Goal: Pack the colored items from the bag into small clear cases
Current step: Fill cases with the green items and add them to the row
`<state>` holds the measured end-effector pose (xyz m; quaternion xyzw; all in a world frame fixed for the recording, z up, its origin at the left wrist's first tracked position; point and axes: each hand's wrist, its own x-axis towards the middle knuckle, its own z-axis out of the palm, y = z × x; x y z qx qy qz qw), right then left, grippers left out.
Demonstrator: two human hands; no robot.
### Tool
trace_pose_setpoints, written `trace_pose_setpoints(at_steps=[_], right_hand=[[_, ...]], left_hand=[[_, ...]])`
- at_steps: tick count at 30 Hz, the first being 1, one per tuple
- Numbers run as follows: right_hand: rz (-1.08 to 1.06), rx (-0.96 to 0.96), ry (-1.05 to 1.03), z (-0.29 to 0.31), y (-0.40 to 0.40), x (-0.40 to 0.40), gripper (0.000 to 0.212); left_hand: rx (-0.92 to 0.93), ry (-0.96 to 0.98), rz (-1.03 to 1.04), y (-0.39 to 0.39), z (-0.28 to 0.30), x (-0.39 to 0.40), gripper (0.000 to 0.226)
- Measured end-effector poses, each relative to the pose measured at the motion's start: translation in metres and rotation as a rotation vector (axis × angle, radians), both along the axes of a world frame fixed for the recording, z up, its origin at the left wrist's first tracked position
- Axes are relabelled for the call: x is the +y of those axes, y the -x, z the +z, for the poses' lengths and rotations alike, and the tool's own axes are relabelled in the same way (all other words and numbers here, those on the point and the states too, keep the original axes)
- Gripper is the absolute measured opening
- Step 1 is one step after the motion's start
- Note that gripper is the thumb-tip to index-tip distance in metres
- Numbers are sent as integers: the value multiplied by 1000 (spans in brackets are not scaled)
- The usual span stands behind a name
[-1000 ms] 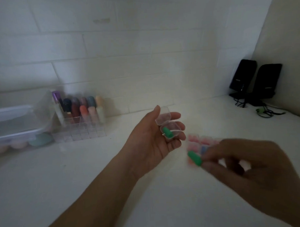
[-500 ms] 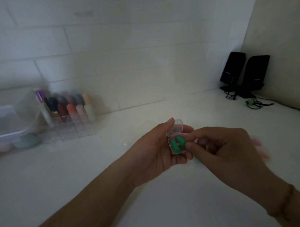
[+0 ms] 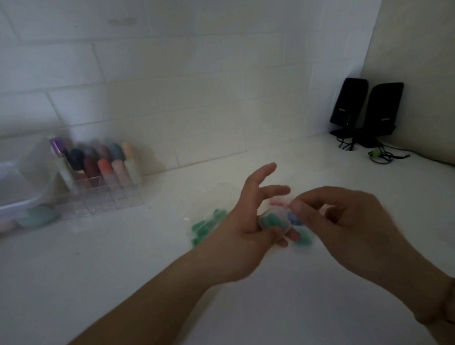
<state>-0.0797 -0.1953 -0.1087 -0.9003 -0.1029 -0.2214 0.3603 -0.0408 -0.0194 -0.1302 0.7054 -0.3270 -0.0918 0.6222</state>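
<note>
My left hand holds a small clear case with green items inside it; the lower fingers curl under the case while the thumb and forefinger stick out straight. My right hand meets the case from the right, its fingertips pinching at the case's edge. A clear bag with green items lies on the white counter just left of my left hand. Blurred pink, blue and green items show on the counter behind and below the hands.
A clear rack with colored stick-shaped items stands at the back left by the tiled wall. A clear lidded box with pale egg-shaped things sits at the far left. Two black speakers with cables stand in the right corner.
The second green item went into the case. My left hand has turned so its back faces me, thumb and forefinger spread. The view shifted and the green bag now shows.
</note>
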Motion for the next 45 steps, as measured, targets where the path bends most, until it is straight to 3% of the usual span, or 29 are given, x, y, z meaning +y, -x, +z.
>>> trace_pose_setpoints(at_steps=[2, 5, 7, 9, 10, 12, 14, 16, 20, 30, 37, 41, 45], right_hand=[[51, 96, 31, 1, 3, 2, 19], [181, 258, -111, 6, 7, 2, 12], [229, 317, -161, 8, 7, -1, 10], [141, 320, -246, 11, 4, -12, 7], [73, 308, -302, 14, 2, -22, 8], [-19, 324, -339, 21, 1, -41, 8], [-52, 404, -222, 21, 0, -56, 8], [-54, 481, -71, 12, -3, -61, 7], [-114, 475, 204, -8, -10, -59, 14], [-138, 325, 295, -24, -17, -55, 21], [-307, 124, 63, 13, -14, -90, 16], [-403, -37, -83, 36, -2, -136, 10], [-471, -9, -72, 29, 17, -177, 13]], left_hand=[[-100, -32, -58, 4, -1, -1, 84], [-177, -26, -112, 7, -1, -1, 85], [-146, 12, -100, 7, -4, -3, 89], [-104, 60, -38, 7, -5, -8, 89], [-170, 49, 30, 6, -7, -9, 84], [-470, -53, 200, 1, -15, -11, 62], [-757, -197, 293, -4, -22, -13, 38], [-856, -306, 312, -6, -28, -16, 26], [-930, -417, 256, -7, -38, -23, 16], [-952, -534, 198, -11, -43, -26, 19], [-1031, -412, 212, -1, -23, -36, 20], [-935, -412, 146, -1, -12, -76, 22], [-965, -470, 79, -7, -21, -136, 28]])
